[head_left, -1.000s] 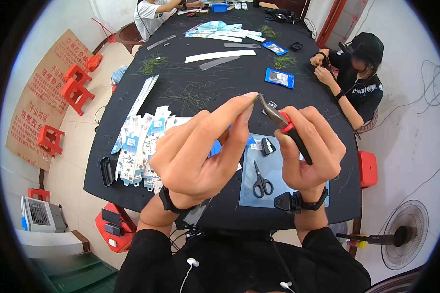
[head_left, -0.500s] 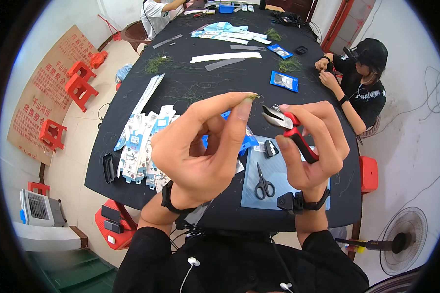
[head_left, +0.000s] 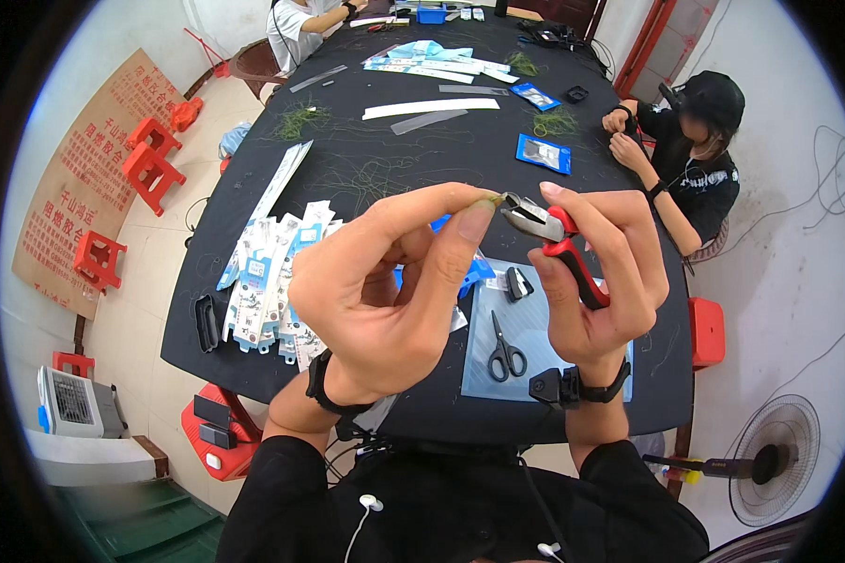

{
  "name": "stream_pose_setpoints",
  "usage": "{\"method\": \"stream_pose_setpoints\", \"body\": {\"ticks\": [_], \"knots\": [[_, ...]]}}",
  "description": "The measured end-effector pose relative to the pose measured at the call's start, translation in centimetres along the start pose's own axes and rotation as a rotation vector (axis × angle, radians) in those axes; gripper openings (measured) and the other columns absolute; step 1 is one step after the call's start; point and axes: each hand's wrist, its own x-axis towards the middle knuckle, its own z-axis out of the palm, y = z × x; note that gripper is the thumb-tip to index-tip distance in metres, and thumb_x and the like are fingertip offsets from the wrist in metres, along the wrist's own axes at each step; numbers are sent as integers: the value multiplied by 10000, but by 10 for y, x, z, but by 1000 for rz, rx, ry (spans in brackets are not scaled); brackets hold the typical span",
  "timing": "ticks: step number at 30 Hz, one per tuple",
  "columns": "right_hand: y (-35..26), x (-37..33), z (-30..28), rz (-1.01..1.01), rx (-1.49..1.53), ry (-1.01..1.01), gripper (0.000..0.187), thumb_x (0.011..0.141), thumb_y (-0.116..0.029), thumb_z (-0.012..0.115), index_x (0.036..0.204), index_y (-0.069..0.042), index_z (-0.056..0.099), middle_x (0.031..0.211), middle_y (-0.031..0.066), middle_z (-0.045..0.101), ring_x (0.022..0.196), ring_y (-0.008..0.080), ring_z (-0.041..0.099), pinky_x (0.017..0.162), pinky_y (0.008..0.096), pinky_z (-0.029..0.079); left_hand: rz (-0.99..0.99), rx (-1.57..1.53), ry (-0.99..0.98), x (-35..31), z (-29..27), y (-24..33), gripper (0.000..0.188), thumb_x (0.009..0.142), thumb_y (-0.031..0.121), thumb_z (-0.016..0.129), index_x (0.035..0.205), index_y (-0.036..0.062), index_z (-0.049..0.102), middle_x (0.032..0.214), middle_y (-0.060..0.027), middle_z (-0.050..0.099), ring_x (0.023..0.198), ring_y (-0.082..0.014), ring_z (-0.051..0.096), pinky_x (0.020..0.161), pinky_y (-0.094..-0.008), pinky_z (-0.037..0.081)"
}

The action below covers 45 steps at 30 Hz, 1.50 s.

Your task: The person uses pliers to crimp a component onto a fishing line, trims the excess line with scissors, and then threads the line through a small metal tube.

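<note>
Between thumb and forefinger, my left hand (head_left: 394, 272) pinches a small bit of thin greenish line (head_left: 495, 198); its exact form is too small to tell. My right hand (head_left: 610, 272) is closed round small pliers (head_left: 561, 235) with red-and-black handles. The metal jaws are at my left fingertips, by the end of the line. Both hands are raised above the black-covered table (head_left: 422, 375). Below the right hand, black scissors (head_left: 507, 358) and a small black clip-like piece (head_left: 518, 283) lie on a light blue mat (head_left: 483, 324).
White-and-blue printed strips (head_left: 263, 281) are heaped at left, near a black tray (head_left: 207, 324). Green line tangles (head_left: 305, 119) and blue packets (head_left: 543, 155) lie farther off. A co-worker (head_left: 699, 169) sits at the right edge. A fan (head_left: 775, 460) stands at lower right.
The pliers have moved slightly left, and the gap to my left fingertips has closed. My left fingertips have shifted a little to the right, still pinching the line.
</note>
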Motion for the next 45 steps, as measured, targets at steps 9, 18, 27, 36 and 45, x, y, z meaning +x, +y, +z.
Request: {"method": "stream_pose_setpoints", "body": {"ticks": [9,18,27,36,45], "knots": [[5,0,0,-39,-9,14,509,707,-170,912,1187,-44,803,967,81,692,772,198,601,585,297,409,30,39,-40,1,-1,-2,130,925,-48,792,1054,-35,789,621,32,571,533,6,434,479,-194,259],[8,1,-2,-57,-3,5,487,719,-181,903,1180,-54,810,958,73,691,766,197,605,587,300,427,-18,-12,-84,5,-1,-3,96,953,-26,766,1048,-17,776,651,18,598,541,-2,432,477,-206,271],[2,3,-6,-23,-39,-30,467,725,-147,893,1167,-16,815,922,93,693,760,194,620,593,286,448,-12,41,-93,6,-1,-5,84,944,-6,782,1028,-2,776,634,9,584,515,-21,412,476,-221,261],[4,3,-5,-49,-87,-28,489,698,-127,897,1168,-20,815,895,83,696,731,203,632,584,296,473,34,127,-72,8,-1,-6,73,925,-6,790,994,16,779,619,4,574,494,-36,427,472,-228,270],[8,3,-6,30,153,-88,399,758,-83,866,1137,25,806,862,120,706,677,186,665,575,268,486,-34,54,-181,13,-10,-2,133,1003,47,718,1103,-31,758,753,-34,680,510,-20,481,473,-200,331]]}}
